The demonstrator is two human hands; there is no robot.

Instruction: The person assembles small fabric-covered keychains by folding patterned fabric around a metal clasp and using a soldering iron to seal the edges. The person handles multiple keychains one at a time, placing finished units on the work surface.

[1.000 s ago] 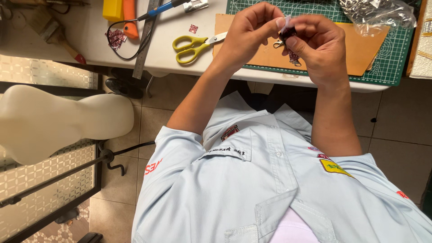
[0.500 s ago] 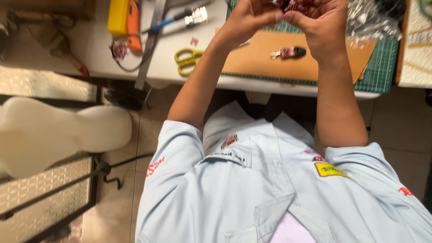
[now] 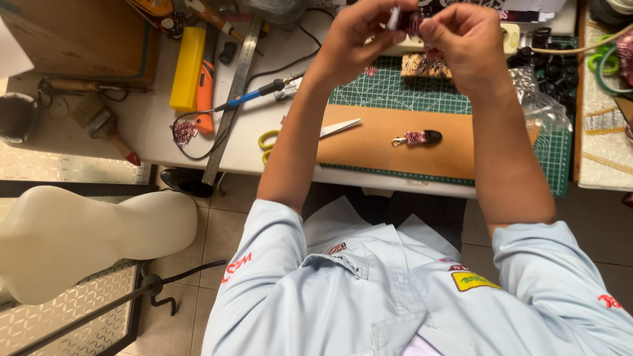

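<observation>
A white worktop (image 3: 158, 125) fills the upper frame, carrying a green cutting mat (image 3: 395, 92), a brown leather sheet (image 3: 376, 142), yellow scissors (image 3: 277, 140) and a steel ruler (image 3: 231, 92); tiled floor (image 3: 217, 224) and a pale mannequin torso (image 3: 72, 237) lie lower left. At top centre the left hand (image 3: 359, 36) and right hand (image 3: 461, 39) pinch one small dark patterned piece (image 3: 412, 20) between them, fingertips narrowed around it.

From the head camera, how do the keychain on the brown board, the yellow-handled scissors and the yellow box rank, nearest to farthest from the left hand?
From the left hand:
1. Small patterned keychain with metal clasp, on the brown board below.
2. Yellow-handled scissors, at the board's left edge.
3. Long yellow box, far left on the table.
</observation>
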